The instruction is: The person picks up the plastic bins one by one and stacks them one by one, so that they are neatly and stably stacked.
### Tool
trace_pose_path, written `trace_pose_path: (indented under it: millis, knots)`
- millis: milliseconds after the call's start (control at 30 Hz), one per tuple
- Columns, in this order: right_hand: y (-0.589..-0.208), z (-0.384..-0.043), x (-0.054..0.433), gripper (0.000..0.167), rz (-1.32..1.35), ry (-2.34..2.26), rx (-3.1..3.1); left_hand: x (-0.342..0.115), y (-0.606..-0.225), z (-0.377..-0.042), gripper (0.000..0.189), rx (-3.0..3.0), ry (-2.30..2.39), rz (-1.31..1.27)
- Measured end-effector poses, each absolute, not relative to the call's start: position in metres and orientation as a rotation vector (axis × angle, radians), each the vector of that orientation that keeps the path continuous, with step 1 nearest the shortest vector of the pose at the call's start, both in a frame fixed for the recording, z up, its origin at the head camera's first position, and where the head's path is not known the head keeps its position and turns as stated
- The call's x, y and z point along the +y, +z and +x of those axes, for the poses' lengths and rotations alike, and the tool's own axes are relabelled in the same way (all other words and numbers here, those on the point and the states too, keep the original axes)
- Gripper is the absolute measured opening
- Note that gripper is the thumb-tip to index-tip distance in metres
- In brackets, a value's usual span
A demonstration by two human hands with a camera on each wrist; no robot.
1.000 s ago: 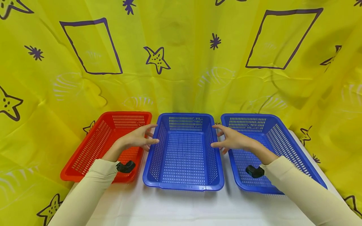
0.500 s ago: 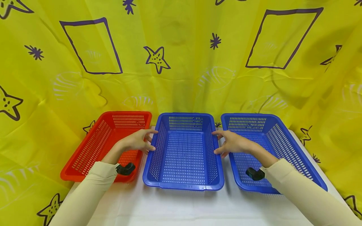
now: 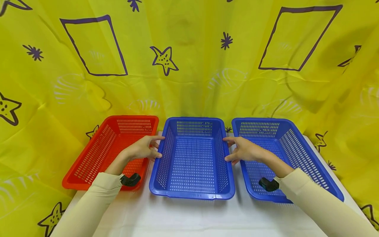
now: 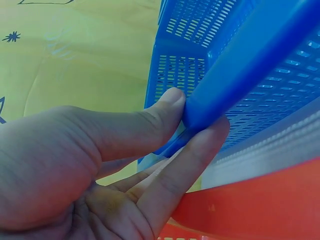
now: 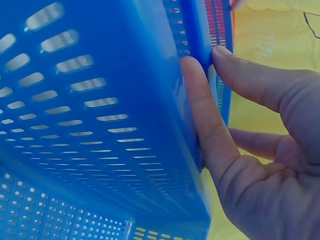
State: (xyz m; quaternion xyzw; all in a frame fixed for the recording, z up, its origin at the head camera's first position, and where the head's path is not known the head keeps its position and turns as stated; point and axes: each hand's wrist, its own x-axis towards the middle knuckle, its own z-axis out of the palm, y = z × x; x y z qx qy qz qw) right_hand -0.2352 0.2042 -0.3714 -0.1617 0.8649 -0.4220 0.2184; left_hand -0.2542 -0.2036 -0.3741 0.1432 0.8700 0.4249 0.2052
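The middle blue basket (image 3: 192,195) is a perforated plastic one that stands on the table with nothing inside. My left hand (image 3: 145,147) holds its left rim; in the left wrist view the thumb and a finger lie on either side of the blue rim (image 4: 250,62). On the opposite side, my right hand (image 3: 245,149) grips the right rim. The right wrist view has that rim (image 5: 196,32) between thumb and forefinger, close beside the wall of the other blue basket (image 5: 115,45). Curled lower fingers are partly hidden under the rims.
A red basket (image 3: 111,158) stands on the left, under my left forearm. To the right is a second blue basket (image 3: 308,154), partly covered by my right arm. All stand on a white table (image 3: 189,217) before a yellow patterned curtain (image 3: 189,92).
Both hands have come down onto the middle basket's side rims, their thumbs and fingers drawing in round the edges. The baskets have stayed where they were.
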Motion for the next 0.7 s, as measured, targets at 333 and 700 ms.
trace_pose_path:
  millis: [333, 700]
  knots:
    - [-0.3706, -0.2342, 0.205, 0.085, -0.451, -1.166, 2.407, -0.2031, -0.373, -0.2534, 0.075, 2.431, 1.187, 0.404]
    - [-0.3723, -0.2336, 0.2034, 0.084, -0.413, -1.176, 2.409, -0.2024, -0.377, -0.254, 0.075, 2.44, 1.198, 0.385]
